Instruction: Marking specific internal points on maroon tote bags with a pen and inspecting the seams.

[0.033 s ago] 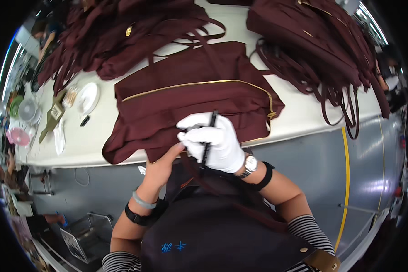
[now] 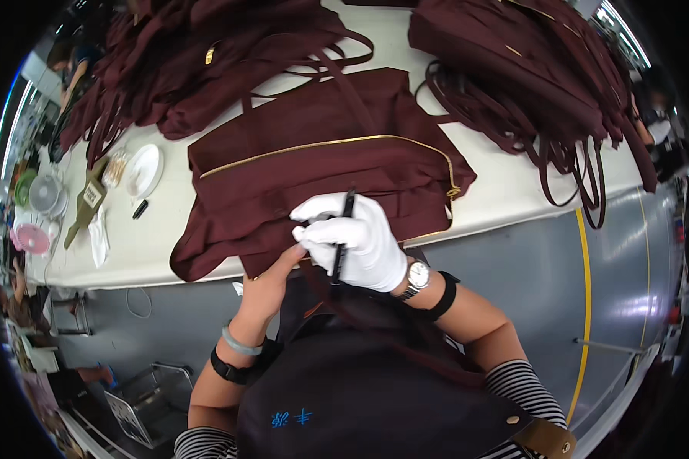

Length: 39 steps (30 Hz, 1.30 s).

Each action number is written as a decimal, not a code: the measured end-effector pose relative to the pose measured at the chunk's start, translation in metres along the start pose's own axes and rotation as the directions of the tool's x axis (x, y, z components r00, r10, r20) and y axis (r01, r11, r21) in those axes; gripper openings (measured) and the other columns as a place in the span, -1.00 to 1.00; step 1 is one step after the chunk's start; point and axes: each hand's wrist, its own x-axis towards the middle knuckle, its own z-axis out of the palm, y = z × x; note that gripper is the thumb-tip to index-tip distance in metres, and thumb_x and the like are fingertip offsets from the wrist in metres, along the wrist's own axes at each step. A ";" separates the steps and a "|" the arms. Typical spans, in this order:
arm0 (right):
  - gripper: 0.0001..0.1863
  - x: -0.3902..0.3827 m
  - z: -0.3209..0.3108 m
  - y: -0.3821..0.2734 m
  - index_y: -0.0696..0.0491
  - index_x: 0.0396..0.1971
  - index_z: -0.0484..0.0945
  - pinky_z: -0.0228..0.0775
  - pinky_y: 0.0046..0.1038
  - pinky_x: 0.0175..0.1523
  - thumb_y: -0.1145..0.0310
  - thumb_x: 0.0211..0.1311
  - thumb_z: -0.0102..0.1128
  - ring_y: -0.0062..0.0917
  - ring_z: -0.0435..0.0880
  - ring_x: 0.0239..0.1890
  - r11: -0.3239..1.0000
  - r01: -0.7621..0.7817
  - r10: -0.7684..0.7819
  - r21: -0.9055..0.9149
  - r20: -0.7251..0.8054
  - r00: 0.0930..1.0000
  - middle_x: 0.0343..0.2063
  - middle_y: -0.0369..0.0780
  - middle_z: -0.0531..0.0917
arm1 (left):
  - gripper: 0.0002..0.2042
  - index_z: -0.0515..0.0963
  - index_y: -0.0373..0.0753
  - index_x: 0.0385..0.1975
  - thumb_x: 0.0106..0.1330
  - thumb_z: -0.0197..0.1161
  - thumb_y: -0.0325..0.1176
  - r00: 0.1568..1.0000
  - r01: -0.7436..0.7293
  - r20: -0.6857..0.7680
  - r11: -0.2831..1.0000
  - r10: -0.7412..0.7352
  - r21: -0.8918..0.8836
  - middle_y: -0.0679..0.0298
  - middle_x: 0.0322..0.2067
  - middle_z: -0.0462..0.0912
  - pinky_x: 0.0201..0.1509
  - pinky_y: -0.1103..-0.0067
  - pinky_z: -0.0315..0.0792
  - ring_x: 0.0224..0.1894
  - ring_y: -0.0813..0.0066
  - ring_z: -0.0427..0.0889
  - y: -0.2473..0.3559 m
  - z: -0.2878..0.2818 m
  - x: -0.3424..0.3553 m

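Observation:
A dark maroon fabric bag [image 2: 306, 164] with a gold zipper [image 2: 298, 149] lies on the table in front of me. My right hand [image 2: 360, 245], in a white glove, closes round a slim black pen [image 2: 344, 237], which slants across its fingers. The gloved fingertips meet the near edge of the bag. Bare, my left hand [image 2: 272, 283] pinches the bag's near edge just left of the glove, thumb up against the gloved fingers. A maroon strap [image 2: 325, 287] hangs below both hands over my dark apron [image 2: 360, 382]. What lies between the fingertips is hidden.
Piles of maroon bags lie at the back left [image 2: 230, 76] and back right [image 2: 513, 76] of the white-covered table [image 2: 161, 249]. At left are a white plate [image 2: 144, 172], cotton swabs [image 2: 115, 168], a small black piece [image 2: 139, 209] and small fans [image 2: 32, 237]. Other people work beyond both sides.
The bag and table have shifted slightly left in the picture. Both hands keep nearly the same pose at the bag's near edge, and the pen stays in the gloved hand.

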 end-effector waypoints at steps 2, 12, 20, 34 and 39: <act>-0.64 -0.003 0.005 0.002 -0.05 -0.28 0.54 0.46 -0.47 -0.41 0.59 -0.13 0.40 -0.43 0.65 -0.50 0.998 -0.005 0.004 -0.061 -0.014 1.000 -0.24 -0.14 0.66 | -0.72 0.51 -0.34 0.01 0.30 0.23 -0.54 1.000 0.025 -0.006 0.999 -0.025 -0.020 0.26 -0.09 0.62 0.11 0.51 0.46 -0.02 0.44 0.59 -0.004 -0.005 -0.004; -0.67 -0.006 0.006 0.011 -0.09 -0.35 0.57 0.36 -0.45 -0.44 0.55 -0.21 0.35 -0.42 0.65 -0.48 0.983 0.079 -0.075 -0.168 0.029 0.997 -0.27 -0.26 0.67 | -0.62 0.41 -0.33 0.11 0.29 0.23 -0.56 0.994 0.096 -0.045 0.994 -0.098 -0.058 0.21 0.01 0.56 0.19 0.48 0.42 0.05 0.42 0.54 -0.007 -0.009 -0.009; -0.68 -0.003 0.005 0.011 -0.06 -0.39 0.58 0.39 -0.47 -0.40 0.55 -0.26 0.34 -0.41 0.66 -0.44 0.997 0.065 -0.065 -0.027 0.021 0.998 -0.33 -0.25 0.67 | -0.65 0.44 -0.33 0.07 0.29 0.26 -0.53 0.997 0.076 0.001 0.995 -0.076 -0.059 0.24 -0.03 0.58 0.14 0.51 0.43 0.01 0.46 0.56 0.003 -0.007 -0.005; -0.48 -0.008 0.018 0.019 -0.08 -0.21 0.47 0.44 -0.44 -0.50 0.72 -0.26 0.26 -0.39 0.61 -0.56 0.990 0.090 -0.087 0.105 -0.037 0.996 -0.42 -0.21 0.62 | -0.85 0.62 -0.36 -0.23 0.21 0.30 -0.52 0.971 0.071 0.121 0.730 -0.207 0.680 0.18 -0.27 0.71 -0.08 0.53 0.50 -0.19 0.46 0.66 0.094 0.000 -0.048; -0.49 -0.014 0.014 0.017 -0.05 -0.21 0.48 0.42 -0.44 -0.48 0.74 -0.24 0.24 -0.38 0.61 -0.54 0.988 0.058 -0.060 0.142 0.007 0.998 -0.40 -0.20 0.62 | -0.44 0.44 -0.25 0.10 -0.01 0.34 -0.59 0.865 -0.440 0.317 0.283 0.389 0.852 0.16 0.06 0.52 0.25 0.32 0.26 0.18 0.12 0.37 0.047 0.003 -0.002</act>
